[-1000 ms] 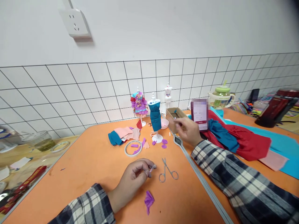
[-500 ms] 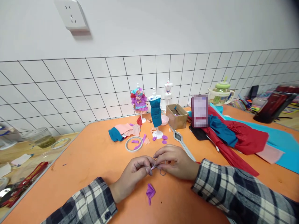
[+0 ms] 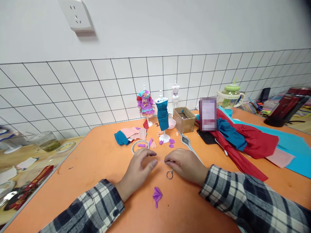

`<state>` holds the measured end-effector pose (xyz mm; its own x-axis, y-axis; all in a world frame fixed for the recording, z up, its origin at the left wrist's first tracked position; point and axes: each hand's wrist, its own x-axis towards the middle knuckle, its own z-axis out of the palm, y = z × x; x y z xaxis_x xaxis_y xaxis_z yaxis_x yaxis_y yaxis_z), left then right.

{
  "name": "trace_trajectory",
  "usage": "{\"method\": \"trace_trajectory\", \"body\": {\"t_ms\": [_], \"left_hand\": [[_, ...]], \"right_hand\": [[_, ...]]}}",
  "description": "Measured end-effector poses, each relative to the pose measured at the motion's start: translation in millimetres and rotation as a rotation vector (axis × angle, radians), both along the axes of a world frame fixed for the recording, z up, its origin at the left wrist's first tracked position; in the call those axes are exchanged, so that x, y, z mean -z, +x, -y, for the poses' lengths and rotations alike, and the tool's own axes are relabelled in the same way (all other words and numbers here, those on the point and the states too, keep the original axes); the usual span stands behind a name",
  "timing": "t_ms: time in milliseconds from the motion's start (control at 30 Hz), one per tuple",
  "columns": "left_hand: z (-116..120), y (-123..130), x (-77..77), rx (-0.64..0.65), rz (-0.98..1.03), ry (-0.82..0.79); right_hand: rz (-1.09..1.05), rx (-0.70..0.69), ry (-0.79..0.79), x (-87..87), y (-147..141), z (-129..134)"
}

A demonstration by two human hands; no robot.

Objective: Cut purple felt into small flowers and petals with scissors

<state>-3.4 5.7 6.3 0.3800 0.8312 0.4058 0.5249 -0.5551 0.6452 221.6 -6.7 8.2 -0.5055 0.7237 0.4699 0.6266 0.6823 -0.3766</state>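
Observation:
My left hand hovers over the orange table with thumb and fingers apart, holding nothing that I can see. Just right of it, my right hand has its fingertips pinched together. Below those fingers hangs a round metal finger loop of small scissors, tucked in the hand; their blades are hidden. A faint thin pinkish strip shows at the right fingertips, too blurred to make out. On the table in front of both hands lies a gathered piece of purple crepe paper.
Behind the hands stand a mannequin in teal, one in a purple dress, a bare one and a cardboard box. A tape roll and paper scraps lie left; a phone and red paper right.
My left hand has come away from the right fingertips, moving up and left, and its fingers have spread. My right hand stays nearly in place with the scissors.

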Motion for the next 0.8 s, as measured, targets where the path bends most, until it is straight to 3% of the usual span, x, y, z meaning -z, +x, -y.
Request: {"method": "trace_trajectory", "body": {"t_ms": [167,300,533,600,700,800], "left_hand": [[10.2,3.5,0.7,0.064,-0.256,0.192],[12.9,3.9,-0.2,0.053,-0.284,0.283],[12.5,4.4,-0.8,0.079,-0.247,0.161],[11.8,4.8,-1.3,0.084,-0.242,0.109],[11.4,5.5,-1.3,0.075,-0.228,0.047],[12.2,6.5,-0.6,0.074,-0.203,0.033]], "right_hand": [[0.03,-0.051,0.051,2.6,-5.1,6.8],[-0.013,-0.057,0.023,2.2,-6.5,8.1],[-0.324,-0.007,-0.499,2.8,-5.0,0.2],[-0.341,0.024,-0.557,4.0,-3.6,-1.5],[-0.28,0.045,-0.293,2.5,-2.5,0.5],[-0.138,-0.083,0.026,0.2,-2.9,5.3]]}}
